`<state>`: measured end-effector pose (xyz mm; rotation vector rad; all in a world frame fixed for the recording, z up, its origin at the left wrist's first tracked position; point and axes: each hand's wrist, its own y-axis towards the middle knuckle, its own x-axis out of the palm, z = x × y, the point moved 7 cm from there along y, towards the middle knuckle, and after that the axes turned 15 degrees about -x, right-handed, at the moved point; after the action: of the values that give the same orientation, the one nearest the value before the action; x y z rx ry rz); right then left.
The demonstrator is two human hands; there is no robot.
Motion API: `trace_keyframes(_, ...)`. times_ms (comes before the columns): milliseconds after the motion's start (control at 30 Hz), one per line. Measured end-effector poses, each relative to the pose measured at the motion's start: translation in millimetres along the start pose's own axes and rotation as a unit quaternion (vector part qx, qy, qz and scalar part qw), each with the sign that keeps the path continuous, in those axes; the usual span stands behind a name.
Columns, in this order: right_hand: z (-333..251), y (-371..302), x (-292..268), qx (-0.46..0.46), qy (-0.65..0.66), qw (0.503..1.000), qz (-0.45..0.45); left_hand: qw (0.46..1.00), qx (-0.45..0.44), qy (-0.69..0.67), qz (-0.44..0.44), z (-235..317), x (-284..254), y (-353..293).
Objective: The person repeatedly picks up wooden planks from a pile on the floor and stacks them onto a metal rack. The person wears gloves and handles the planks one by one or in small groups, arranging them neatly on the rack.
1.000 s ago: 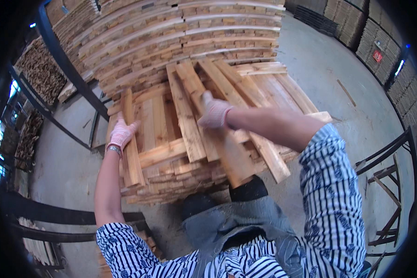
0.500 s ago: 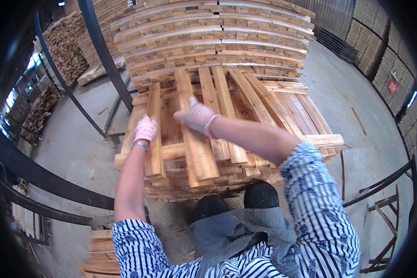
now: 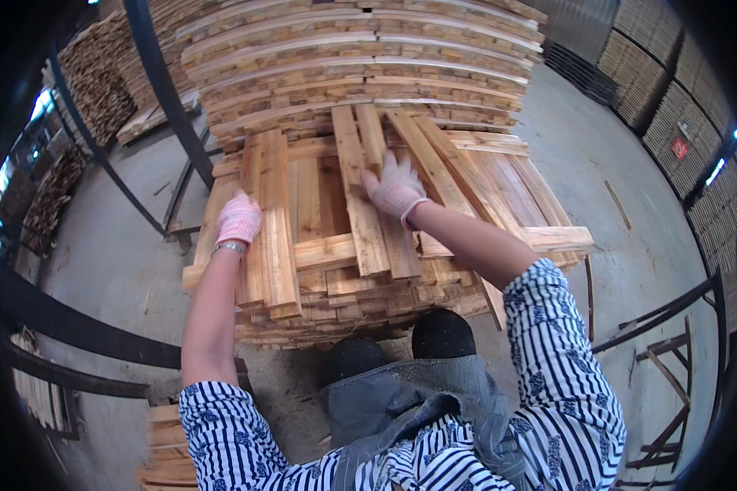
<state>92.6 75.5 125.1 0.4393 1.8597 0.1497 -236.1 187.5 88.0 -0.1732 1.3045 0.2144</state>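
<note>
My left hand [image 3: 238, 219], in a pale pink knit glove, closes on the outer edge of a wooden plank [image 3: 250, 270] at the left of the stack. A second plank [image 3: 281, 237] lies flush beside it. In a similar glove, my right hand [image 3: 397, 188] has its fingers apart over a mid-stack plank [image 3: 399, 245]; its thumb reaches toward the neighbouring plank [image 3: 359, 204] on the left. These planks lie lengthwise, away from me, across a crosswise board [image 3: 327, 252]. More loose planks [image 3: 434, 164] slant to the right of my right hand.
A tall layered lumber stack [image 3: 352, 57] rises directly behind. Dark metal posts [image 3: 168, 90] stand at left, with a curved dark rail [image 3: 98, 327] nearer. A metal frame [image 3: 671, 385] stands at right. Short boards [image 3: 165, 446] lie at lower left, and stacked pallets [image 3: 671, 114] line the far right.
The plank under my right hand has moved left and now lies beside the one at my left hand. My right hand has shifted right, onto other planks. The view has shifted slightly.
</note>
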Motion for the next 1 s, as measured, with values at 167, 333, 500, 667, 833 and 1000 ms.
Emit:
trace_keyframes(167, 15, 7, 3, -0.023, 0.194, 0.976, -0.091, 1.0, -0.015, 0.004, 0.007, 2, -11, -12)
trace_keyframes(333, -7, 9, -8, -0.052, 0.325, 0.935, -0.135, 0.999, 0.015, 0.043, 0.009, 9, -13, -20)
trace_keyframes(500, -48, -15, 26, 0.025, 0.315, 0.935, -0.162, 1.0, -0.011, 0.019, 0.007, 6, -18, -21)
trace_keyframes(667, -71, -27, 49, 0.001, 0.314, 0.925, -0.213, 0.997, -0.047, -0.044, -0.042, -7, -9, -11)
trace_keyframes(833, -140, -10, 98, -0.153, 0.256, 0.91, -0.29, 0.991, -0.052, -0.086, -0.092, -23, -1, 9)
trace_keyframes(1000, -209, -28, 155, -0.484, -0.245, 0.797, -0.265, 0.97, -0.04, -0.196, -0.138, -65, -13, 20)
